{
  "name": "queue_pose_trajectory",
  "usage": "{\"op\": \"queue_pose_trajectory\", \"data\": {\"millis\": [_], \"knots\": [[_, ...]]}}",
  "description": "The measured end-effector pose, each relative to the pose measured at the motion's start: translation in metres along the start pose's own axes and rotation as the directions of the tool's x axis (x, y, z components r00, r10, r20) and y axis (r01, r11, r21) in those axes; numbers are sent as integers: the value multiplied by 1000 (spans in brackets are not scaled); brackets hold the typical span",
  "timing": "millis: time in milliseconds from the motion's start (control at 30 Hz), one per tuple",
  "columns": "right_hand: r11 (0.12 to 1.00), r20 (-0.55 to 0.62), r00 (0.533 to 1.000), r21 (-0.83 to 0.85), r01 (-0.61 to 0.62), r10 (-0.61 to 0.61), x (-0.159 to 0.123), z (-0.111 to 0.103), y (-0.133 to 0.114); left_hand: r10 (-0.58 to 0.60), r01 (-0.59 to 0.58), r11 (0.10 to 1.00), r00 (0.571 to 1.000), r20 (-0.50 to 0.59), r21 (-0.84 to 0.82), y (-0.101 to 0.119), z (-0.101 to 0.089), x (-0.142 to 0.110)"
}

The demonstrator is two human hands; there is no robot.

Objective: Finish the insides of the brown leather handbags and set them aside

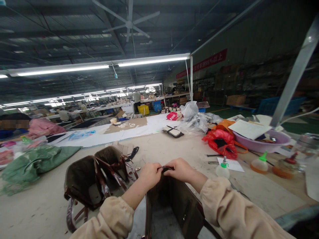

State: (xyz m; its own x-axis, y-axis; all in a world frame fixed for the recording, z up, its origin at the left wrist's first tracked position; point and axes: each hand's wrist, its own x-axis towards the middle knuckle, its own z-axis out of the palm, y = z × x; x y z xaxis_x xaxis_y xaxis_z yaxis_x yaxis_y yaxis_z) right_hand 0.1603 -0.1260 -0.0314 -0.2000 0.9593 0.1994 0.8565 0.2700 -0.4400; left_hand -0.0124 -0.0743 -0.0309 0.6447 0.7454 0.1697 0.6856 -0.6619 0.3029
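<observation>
A dark brown handbag [185, 209] stands open-topped in front of me at the table's near side, its inside facing up. My left hand [151, 174] pinches the bag's far top rim. Close beside it, my right hand [181, 168] grips the same rim between thumb and fingers. The two hands nearly meet there, and the rim is partly hidden by the fingers. To the left sit two more open brown bags, a nearer one [83, 181] and a farther one [109, 157], with wrapped handles.
Green sheeting [40, 162] lies at the left. On the right are a white glue bottle [222, 171], bottles of amber liquid [259, 165], a red plastic bag [220, 142] and a purple basin [261, 142]. A metal post [294, 73] rises at right. A person in pink [43, 127] is at far left.
</observation>
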Motion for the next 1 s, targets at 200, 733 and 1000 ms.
{"op": "queue_pose_trajectory", "data": {"millis": [200,733,1000], "knots": [[997,-43,998,-57,46,-49,9,3,-4,-36,36,999,999,-10,-29,1,-1,2],[903,55,998,427,-44,22,9,8,5,-101,103,990,994,-33,94,4,2,3],[596,222,949,739,-314,225,-24,-1,9,-69,69,998,998,-5,-3,3,-3,1]]}}
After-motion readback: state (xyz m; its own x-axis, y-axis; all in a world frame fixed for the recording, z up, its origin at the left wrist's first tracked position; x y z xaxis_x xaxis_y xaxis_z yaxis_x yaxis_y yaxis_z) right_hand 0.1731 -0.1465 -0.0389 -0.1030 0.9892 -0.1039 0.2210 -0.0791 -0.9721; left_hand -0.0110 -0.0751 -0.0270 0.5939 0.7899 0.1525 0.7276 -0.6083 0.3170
